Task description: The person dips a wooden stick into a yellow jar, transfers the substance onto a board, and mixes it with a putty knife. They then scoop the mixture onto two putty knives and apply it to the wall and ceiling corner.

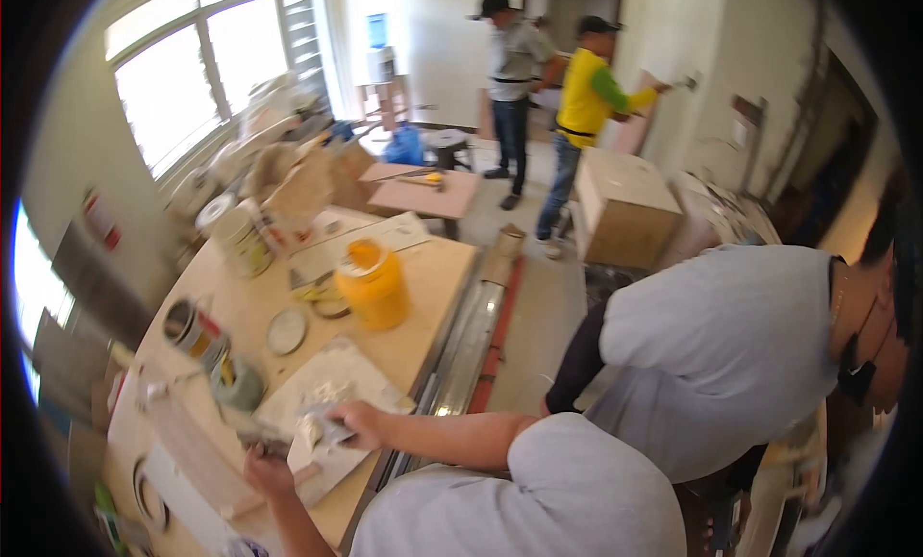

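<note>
Head view looks down on a pale wooden surface [437, 273] crowded with containers. Beyond its far right corner stands a large box-shaped wooden block [627, 216], its inside hidden. On the surface, near the person's hands, lies a whitish board [370, 372]. Farther back stands an orange-yellow tub [377, 293], its mouth showing orange within; what it holds cannot be made out. Left of it is a white bucket [240, 240] bearing a label with yellow-green patches, the print too blurred to read. Nearer, a metal can [204, 338] leans, its mouth dark, its label coloured but illegible. Just beside the can, a greenish jar [240, 386] has something yellow standing in it.

The right hand [358, 425] is closed round a grey scraper [333, 432] over the board; the left hand [267, 469] is curled round a dark tool [266, 447] by the board's near left side. A round lid [286, 332] lies flat between can and tub. Smallest, a lumpy heap of off-white paste [327, 394] sits on the board, just beyond the scraper.
</note>
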Demonstrator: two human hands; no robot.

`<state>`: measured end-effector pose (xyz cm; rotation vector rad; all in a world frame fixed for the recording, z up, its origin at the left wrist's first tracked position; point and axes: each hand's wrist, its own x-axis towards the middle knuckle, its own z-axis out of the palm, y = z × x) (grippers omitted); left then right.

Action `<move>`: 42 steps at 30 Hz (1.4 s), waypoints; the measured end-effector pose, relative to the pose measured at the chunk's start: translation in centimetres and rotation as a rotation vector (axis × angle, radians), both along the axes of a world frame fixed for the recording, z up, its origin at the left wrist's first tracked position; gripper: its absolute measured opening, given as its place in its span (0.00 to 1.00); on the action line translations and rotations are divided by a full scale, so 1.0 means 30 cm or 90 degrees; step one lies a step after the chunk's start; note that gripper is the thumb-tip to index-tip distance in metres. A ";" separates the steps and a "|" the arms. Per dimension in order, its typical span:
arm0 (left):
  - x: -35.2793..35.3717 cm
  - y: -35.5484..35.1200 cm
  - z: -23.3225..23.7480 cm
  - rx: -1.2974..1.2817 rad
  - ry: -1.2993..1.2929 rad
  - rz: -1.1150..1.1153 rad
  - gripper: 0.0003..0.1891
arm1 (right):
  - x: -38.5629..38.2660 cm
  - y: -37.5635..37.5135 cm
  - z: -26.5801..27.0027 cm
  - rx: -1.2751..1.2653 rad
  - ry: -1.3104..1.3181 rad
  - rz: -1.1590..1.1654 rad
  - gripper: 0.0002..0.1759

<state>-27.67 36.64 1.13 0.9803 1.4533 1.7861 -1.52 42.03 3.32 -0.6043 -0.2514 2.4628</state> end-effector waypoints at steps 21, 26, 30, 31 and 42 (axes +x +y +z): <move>0.313 -0.039 0.195 -0.436 0.526 -0.070 0.28 | 0.363 0.128 0.029 0.198 -0.108 -0.127 0.19; 0.093 -0.033 0.162 -0.361 0.638 0.070 0.13 | 0.380 0.118 0.018 0.083 -0.317 -0.108 0.21; 0.111 0.105 0.165 -0.359 0.720 0.039 0.09 | 0.363 0.140 -0.158 0.114 -0.372 -0.074 0.23; 0.134 0.138 0.163 -0.387 0.725 0.034 0.09 | 0.357 0.149 -0.203 0.127 -0.367 -0.077 0.23; 0.551 -0.033 0.263 -0.064 0.776 -0.136 0.17 | 0.246 0.223 -0.201 0.301 -0.602 -0.198 0.21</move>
